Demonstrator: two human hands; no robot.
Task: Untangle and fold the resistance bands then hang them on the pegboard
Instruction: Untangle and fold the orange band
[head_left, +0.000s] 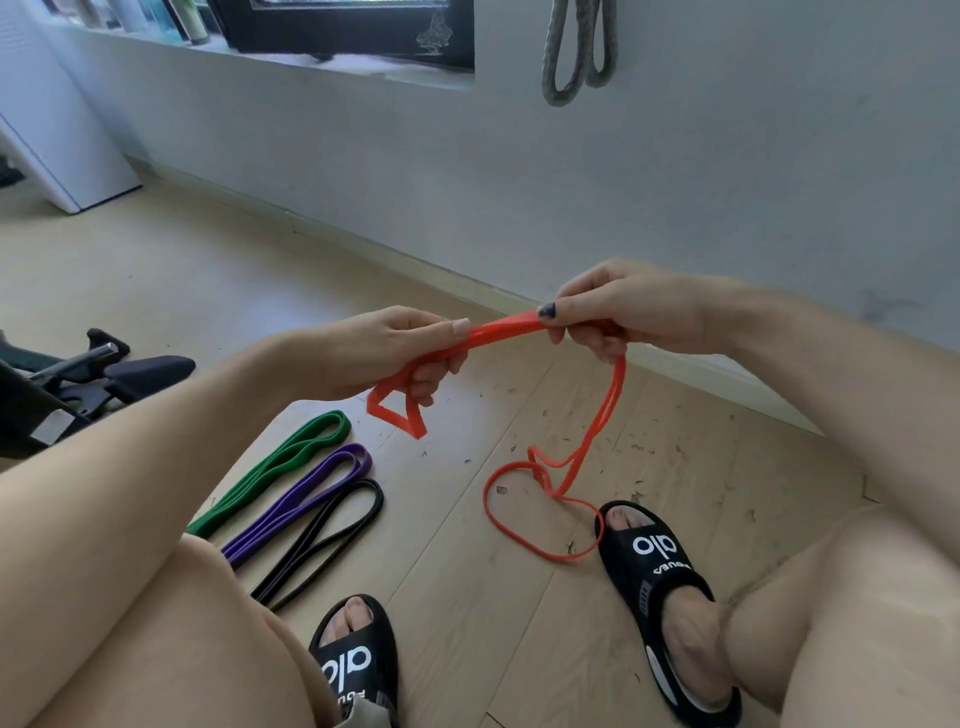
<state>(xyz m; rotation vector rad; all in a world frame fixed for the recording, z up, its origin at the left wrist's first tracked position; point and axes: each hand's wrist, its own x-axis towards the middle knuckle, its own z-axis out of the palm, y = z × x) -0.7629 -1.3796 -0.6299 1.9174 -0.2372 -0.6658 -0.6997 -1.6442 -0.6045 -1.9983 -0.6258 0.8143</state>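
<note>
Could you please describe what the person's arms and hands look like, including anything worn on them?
Both forearms are bare, with no sleeves, watch or jewellery visible. The left hand has a pale, natural-looking thumbnail; the right hand has dark navy polish on its thumbnail.

Orange-red band (597, 415). Green band (280, 462), purple band (306, 493), black band (332, 535) side by side on pale wood-grain floor (467, 597). Black slides (654, 571) with white lettering. Grey braided loops (576, 52) on grey-white wall (675, 182). Dark navy polish on right hand (623, 312) thumbnail; pale polish on left hand (405, 348).

Pale wall (675, 182), debris-flecked wood floor (467, 571)
</note>
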